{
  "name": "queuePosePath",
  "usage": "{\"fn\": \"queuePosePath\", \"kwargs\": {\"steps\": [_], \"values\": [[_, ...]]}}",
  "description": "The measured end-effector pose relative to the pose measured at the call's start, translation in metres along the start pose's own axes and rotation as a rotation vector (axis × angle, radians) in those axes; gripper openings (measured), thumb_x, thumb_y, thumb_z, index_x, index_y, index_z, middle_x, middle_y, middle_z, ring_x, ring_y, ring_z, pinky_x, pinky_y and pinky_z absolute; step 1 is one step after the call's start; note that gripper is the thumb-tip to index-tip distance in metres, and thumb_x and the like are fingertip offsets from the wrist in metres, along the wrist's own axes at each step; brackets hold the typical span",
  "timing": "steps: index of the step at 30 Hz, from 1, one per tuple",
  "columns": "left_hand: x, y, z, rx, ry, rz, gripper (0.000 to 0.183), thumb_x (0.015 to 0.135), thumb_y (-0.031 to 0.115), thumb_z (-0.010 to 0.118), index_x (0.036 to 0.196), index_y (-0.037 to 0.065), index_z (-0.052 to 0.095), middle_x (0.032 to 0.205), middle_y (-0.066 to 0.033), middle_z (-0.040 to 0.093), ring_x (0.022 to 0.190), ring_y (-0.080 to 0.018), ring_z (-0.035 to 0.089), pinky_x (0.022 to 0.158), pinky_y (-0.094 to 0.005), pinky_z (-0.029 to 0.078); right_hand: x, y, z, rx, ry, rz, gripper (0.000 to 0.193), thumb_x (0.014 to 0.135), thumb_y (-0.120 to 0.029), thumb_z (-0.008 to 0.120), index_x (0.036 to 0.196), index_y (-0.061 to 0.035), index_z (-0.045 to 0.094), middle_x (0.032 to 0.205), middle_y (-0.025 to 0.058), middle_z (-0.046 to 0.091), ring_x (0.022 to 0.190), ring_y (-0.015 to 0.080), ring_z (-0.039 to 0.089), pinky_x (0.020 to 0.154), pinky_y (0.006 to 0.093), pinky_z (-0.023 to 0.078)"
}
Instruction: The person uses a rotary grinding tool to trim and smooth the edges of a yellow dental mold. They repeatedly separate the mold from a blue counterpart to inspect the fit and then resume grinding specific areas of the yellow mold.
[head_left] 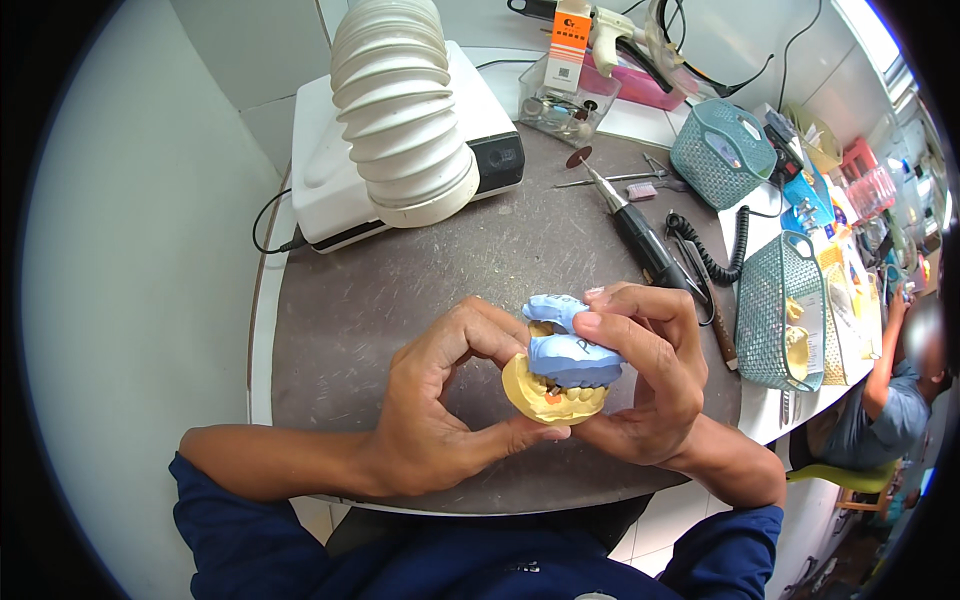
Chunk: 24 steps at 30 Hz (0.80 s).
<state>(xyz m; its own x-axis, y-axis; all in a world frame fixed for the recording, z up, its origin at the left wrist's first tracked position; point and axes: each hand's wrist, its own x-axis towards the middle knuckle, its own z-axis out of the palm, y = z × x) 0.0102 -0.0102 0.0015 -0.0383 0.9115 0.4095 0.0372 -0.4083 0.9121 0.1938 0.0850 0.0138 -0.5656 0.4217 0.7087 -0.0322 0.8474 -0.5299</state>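
Observation:
A yellow plaster dental model [522, 387] is held up over the workbench between my two hands. On top of it sits a blue dental bite piece [570, 362] with handwriting on it; an orange mark shows on the yellow teeth side. My left hand [430, 405] is curled around the left of the model, thumb at its lower edge, fingers at its far side. From the right, my right hand [655, 370] grips the pieces, its fingertips pressing on the blue part and its thumb side below, partly hidden by the model.
A white dust extractor [315, 195] with a ribbed hose [400, 120] stands at the far left. A black handpiece [640, 235] with a brown disc lies far right. Teal baskets [755, 300] and a clear box [550, 112] line the bench's edges. Another person [880, 410] sits at right.

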Motion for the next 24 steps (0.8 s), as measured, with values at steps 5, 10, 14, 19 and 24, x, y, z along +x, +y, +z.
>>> {"fn": "queuePosePath", "kwargs": {"steps": [5, 10, 14, 19, 24], "values": [[-0.0007, -0.0002, 0.0053, -0.038, 0.013, -0.080, 0.050, 0.075, 0.007, 0.087, 0.110, 0.006, 0.052, 0.123, -0.0125, 0.053, 0.119, -0.0192, 0.054, 0.101, -0.0349, 0.047, 0.0008, -0.0055, -0.0028, -0.124, -0.022, 0.009, 0.067, 0.059, -0.007, 0.089, 0.122, -0.0050, 0.066, 0.108, 0.0120, 0.056, 0.100, 0.0239, 0.061, 0.086, 0.0358, 0.056], [0.0020, -0.0022, 0.0079, -0.328, 0.004, -0.237, 0.054, 0.076, 0.001, 0.083, 0.117, 0.005, 0.049, 0.133, -0.0121, 0.045, 0.131, -0.0231, 0.047, 0.114, -0.0395, 0.040, 0.0012, -0.0018, 0.0042, -0.157, 0.054, -0.030, 0.068, 0.059, -0.007, 0.089, 0.123, -0.0047, 0.066, 0.107, 0.0124, 0.058, 0.099, 0.0254, 0.062, 0.083, 0.0350, 0.056], [0.0011, -0.0057, 0.0044, -0.292, -0.019, -0.170, 0.055, 0.076, -0.001, 0.082, 0.119, 0.006, 0.049, 0.133, -0.0127, 0.047, 0.132, -0.0236, 0.047, 0.114, -0.0397, 0.041, 0.0052, -0.0031, 0.0027, -0.159, 0.014, -0.082, 0.066, 0.060, -0.006, 0.089, 0.122, -0.0037, 0.065, 0.109, 0.0139, 0.060, 0.099, 0.0278, 0.065, 0.083, 0.0356, 0.057], [0.0051, -0.0055, 0.0027, -0.218, -0.047, -0.121, 0.055, 0.076, -0.001, 0.082, 0.121, 0.006, 0.050, 0.134, -0.0138, 0.049, 0.135, -0.0246, 0.045, 0.114, -0.0406, 0.041, 0.0015, -0.0020, 0.0025, -0.145, 0.044, -0.074, 0.066, 0.061, -0.006, 0.088, 0.122, -0.0030, 0.064, 0.111, 0.0145, 0.061, 0.102, 0.0296, 0.065, 0.084, 0.0375, 0.057], [0.0030, -0.0077, -0.0006, -0.115, 0.017, -0.045, 0.056, 0.078, -0.001, 0.081, 0.125, 0.004, 0.051, 0.135, -0.0137, 0.049, 0.138, -0.0280, 0.042, 0.113, -0.0415, 0.042, 0.0071, -0.0009, -0.0057, -0.013, -0.086, -0.023, 0.065, 0.068, -0.001, 0.081, 0.129, 0.0006, 0.058, 0.122, 0.0210, 0.061, 0.113, 0.0364, 0.062, 0.094, 0.0429, 0.054]]}}
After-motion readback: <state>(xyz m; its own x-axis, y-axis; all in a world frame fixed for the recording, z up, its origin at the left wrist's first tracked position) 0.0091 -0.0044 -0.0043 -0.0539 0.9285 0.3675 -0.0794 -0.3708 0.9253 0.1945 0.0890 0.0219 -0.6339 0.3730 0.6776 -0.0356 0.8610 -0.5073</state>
